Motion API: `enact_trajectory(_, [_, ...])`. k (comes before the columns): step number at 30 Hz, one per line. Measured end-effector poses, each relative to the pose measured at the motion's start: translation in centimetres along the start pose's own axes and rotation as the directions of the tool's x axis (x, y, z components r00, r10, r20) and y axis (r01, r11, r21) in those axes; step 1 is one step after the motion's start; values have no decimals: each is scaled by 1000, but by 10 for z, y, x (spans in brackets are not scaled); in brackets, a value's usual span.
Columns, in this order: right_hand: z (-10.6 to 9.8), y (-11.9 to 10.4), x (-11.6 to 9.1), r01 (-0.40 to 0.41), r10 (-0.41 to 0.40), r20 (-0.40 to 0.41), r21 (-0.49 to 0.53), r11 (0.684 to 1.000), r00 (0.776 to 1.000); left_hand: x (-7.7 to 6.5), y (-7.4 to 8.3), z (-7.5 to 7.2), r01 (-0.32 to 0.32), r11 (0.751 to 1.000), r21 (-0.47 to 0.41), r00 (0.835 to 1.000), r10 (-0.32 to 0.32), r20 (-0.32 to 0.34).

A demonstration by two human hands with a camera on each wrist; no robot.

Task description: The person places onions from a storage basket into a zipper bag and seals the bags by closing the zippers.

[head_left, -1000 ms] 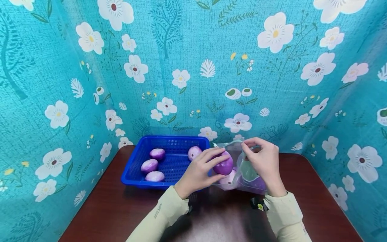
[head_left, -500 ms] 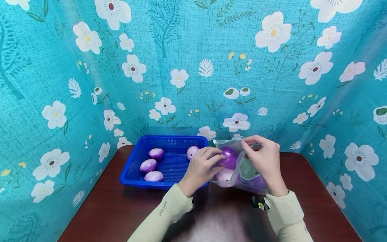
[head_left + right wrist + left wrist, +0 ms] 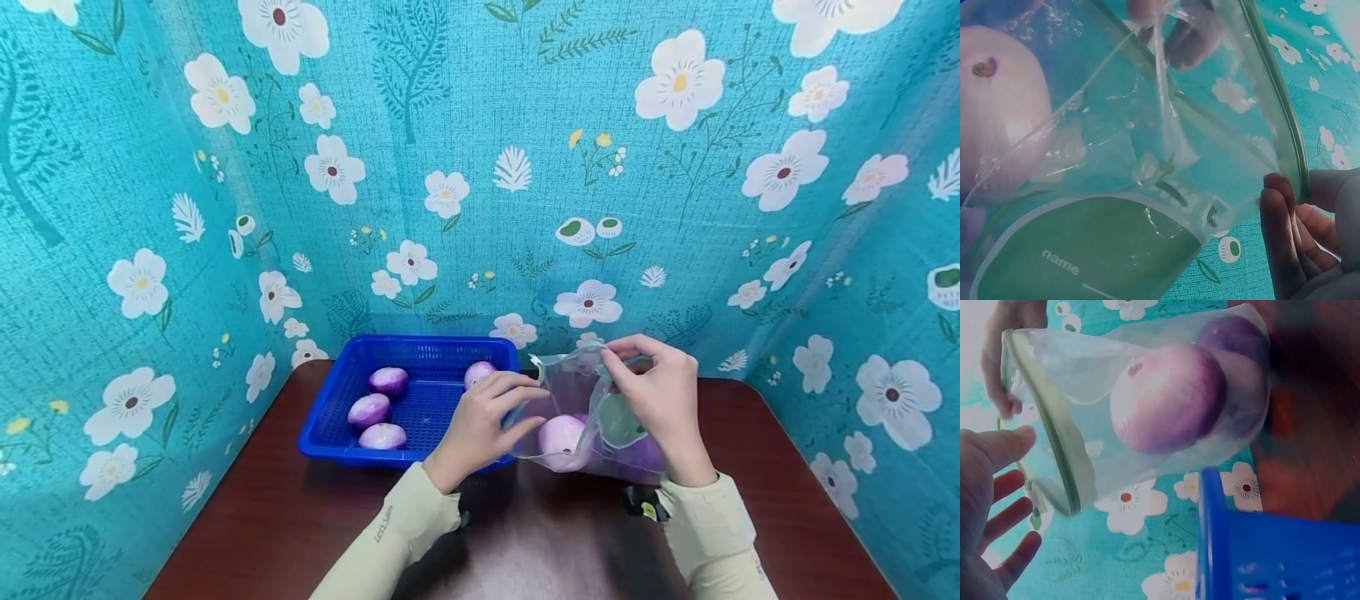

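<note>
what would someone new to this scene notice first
Probably the turquoise flowered cloth filling the background. Below it, the bright blue basket holding purple onions stands out on the dark table. To its right, the right hand pinches a clear bag with more onions inside.

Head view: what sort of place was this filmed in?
Probably a small screened-off work booth, though the wider room isn't visible. Teal floral cloth closes in the back and both sides, and a dark reddish-brown table holds a blue basket with purple onions.
</note>
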State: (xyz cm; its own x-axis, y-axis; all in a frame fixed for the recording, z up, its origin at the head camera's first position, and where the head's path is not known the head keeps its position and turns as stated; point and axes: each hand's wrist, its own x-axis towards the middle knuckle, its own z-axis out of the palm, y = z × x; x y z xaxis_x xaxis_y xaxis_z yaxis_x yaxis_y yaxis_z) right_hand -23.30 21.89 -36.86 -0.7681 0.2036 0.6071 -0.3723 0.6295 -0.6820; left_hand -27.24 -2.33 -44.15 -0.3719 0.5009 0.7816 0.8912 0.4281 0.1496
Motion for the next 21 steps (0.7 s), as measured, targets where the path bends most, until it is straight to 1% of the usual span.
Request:
enact_trajectory(2, [0, 0, 0, -1, 1, -2, 2, 1000, 1000, -5, -3, -3, 36, 999, -25, 999, -37, -1])
enact_trajectory(6, [0, 1, 0, -2, 2, 2, 12, 1000, 1000, -16, -15, -10, 105, 993, -49, 994, -105, -1])
enact_trajectory(10, [1, 2, -1, -7, 6, 11, 23, 1000, 1000, -27, -29, -21, 205, 978, -41, 979, -205, 3])
enact_trajectory(12, [1, 2, -1, -6, 5, 13, 28, 1000, 1000, -35, -37, -27, 259, 966, -15, 966, -259, 5])
enact_trajectory(15, [2, 1, -1, -2, 2, 12, 30, 1000, 1000, -48, -52, -38, 323, 946, 26, 946, -323, -3])
enact_trajectory(17, [1, 1, -1, -3, 2, 10, 31, 1000, 1000, -57, -62, -45, 366, 930, 47, 931, -366, -7])
enact_trajectory(19, [2, 1, -1, -1, 1, 9, 30, 1000, 1000, -67, -70, -52, 416, 906, 74, 909, -417, -3])
enact_trajectory(21, [2, 2, -2, 1, -1, 7, 28, 1000, 1000, -75, -77, -60, 475, 873, 111, 878, -479, 10])
